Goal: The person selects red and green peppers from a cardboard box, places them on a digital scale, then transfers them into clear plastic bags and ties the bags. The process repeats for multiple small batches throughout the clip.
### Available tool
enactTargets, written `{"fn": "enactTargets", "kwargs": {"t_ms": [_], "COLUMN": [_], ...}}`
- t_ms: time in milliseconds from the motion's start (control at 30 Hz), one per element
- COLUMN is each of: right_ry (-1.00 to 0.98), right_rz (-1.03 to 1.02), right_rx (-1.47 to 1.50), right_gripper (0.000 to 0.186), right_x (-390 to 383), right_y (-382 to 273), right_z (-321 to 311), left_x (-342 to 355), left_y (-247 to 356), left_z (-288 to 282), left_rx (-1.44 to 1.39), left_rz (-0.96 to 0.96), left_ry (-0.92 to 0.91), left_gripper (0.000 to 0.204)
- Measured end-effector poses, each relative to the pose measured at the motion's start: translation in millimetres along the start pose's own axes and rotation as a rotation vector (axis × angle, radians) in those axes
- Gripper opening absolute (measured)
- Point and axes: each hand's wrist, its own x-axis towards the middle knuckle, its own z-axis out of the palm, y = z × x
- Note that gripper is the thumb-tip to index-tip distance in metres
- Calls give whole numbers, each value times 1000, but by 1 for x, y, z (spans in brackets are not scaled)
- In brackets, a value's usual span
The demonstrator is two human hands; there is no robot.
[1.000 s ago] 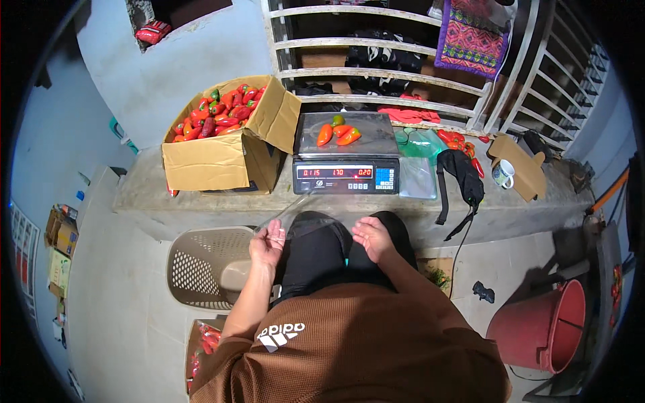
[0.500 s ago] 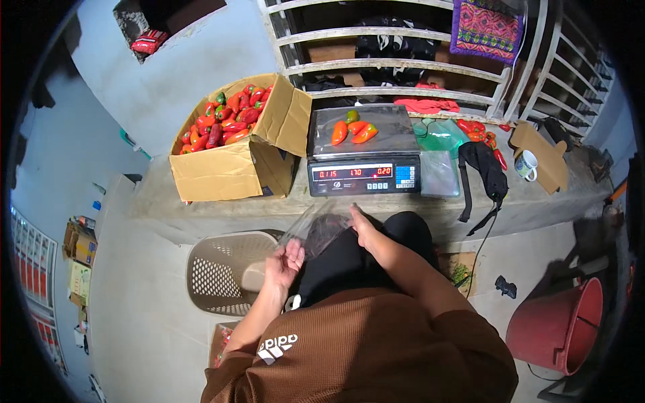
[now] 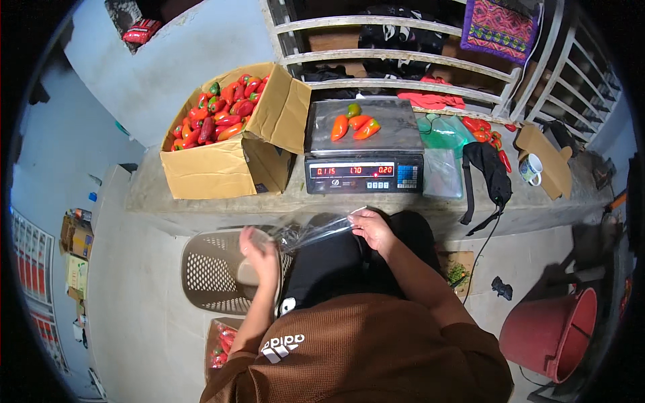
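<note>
A clear plastic bag (image 3: 316,230) stretches over my lap, just in front of the scale. Its right end is pinched between the fingers and thumb of my right hand (image 3: 371,230). My left hand (image 3: 259,252) is raised at the bag's other end, above the basket, fingers stretched and slightly blurred; whether it touches the plastic I cannot tell. On the digital scale (image 3: 365,178) lie several orange-red peppers (image 3: 363,128) and a green one (image 3: 353,110). Left of the scale, an open cardboard box (image 3: 209,172) is heaped with red peppers (image 3: 225,111).
A beige plastic basket (image 3: 213,272) stands on the floor left of my legs. Right of the scale are a stack of clear bags (image 3: 442,172), a black pouch (image 3: 489,173), loose red peppers (image 3: 476,126) and a mug (image 3: 530,168). A red bucket (image 3: 537,332) stands at the lower right.
My left hand has moved left and up, its fingers now straightened away from the bag's middle. My right hand has turned and pinches the bag's end, which is pulled out longer.
</note>
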Motion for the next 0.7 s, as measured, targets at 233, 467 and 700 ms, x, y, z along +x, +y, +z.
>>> {"fn": "enactTargets", "kwargs": {"t_ms": [233,467,700], "right_ry": [-121,39,-16], "right_rz": [-138,-30,-13], "right_rx": [-12,123,217], "right_gripper": [9,16,12], "right_x": [13,10,19], "right_y": [20,8,0], "right_z": [-8,-18,-17], "left_x": [-4,-26,-36], "left_y": [99,82,92], "left_z": [59,77,75], "left_rx": [89,335,153], "left_rz": [554,516,499], "left_ry": [-749,-755,-849], "left_gripper": [46,7,40]}}
